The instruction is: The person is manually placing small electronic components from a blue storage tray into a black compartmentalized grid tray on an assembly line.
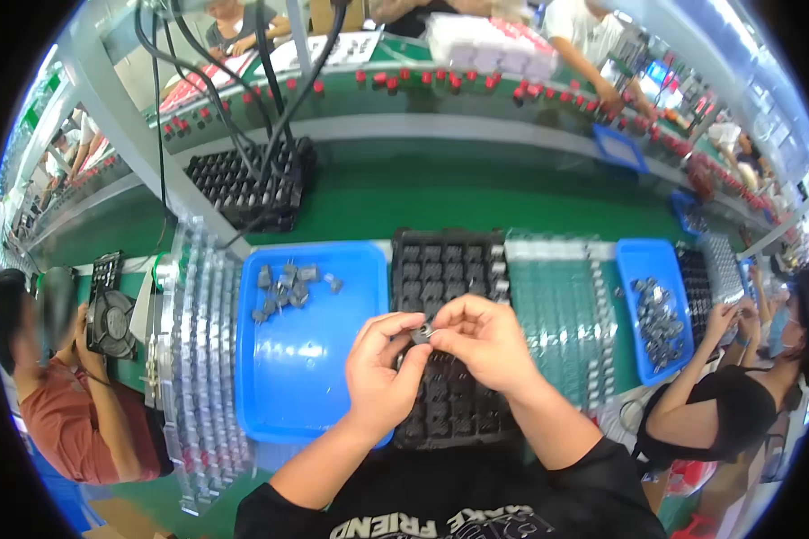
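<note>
Left hand [377,366] and right hand [485,346] are pinching a grey part [420,335], its direction and long axis being too blurred to tell; beneath the fingers [413,361] a tray [454,400] is lying

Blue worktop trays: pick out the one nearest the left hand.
The large blue tray, partly hidden by the left hand; the other blue worktop trays lie farther right.
</note>
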`<state>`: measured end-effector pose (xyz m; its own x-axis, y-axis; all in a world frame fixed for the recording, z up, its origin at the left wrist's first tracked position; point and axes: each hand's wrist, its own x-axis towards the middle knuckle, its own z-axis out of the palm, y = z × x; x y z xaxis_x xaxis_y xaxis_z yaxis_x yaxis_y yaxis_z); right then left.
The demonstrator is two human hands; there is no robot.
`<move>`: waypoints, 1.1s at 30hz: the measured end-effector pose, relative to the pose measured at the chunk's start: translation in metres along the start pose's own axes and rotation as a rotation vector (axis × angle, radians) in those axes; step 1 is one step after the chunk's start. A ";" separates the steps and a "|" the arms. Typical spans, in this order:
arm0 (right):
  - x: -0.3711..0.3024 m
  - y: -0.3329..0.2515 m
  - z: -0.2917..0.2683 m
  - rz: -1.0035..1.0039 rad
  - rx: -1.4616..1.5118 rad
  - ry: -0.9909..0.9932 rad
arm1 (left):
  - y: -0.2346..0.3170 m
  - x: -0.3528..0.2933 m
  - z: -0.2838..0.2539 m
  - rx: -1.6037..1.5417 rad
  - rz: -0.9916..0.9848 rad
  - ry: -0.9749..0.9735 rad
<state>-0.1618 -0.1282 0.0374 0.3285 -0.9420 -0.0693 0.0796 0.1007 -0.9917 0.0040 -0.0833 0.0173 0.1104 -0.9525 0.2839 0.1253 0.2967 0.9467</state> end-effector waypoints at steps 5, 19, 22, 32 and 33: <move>0.034 -0.004 -0.010 -0.236 -0.347 0.032 | 0.004 0.037 -0.010 0.258 0.130 0.031; 0.094 0.023 -0.083 -0.098 -1.493 0.220 | -0.046 0.072 -0.096 1.470 0.031 -0.163; 0.044 -0.006 -0.093 -0.213 -1.159 0.257 | -0.033 0.068 -0.105 1.296 0.082 -0.078; -0.160 0.007 -0.140 0.257 -1.099 0.698 | 0.022 0.001 -0.116 0.276 -0.300 0.053; -0.169 0.012 -0.137 0.256 -1.096 0.648 | 0.024 -0.008 -0.117 0.245 -0.322 0.037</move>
<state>-0.3453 -0.0122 0.0224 -0.3172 -0.9484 -0.0029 -0.8249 0.2774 -0.4925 0.1215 -0.0603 0.0197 0.1401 -0.9895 -0.0349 -0.0793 -0.0464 0.9958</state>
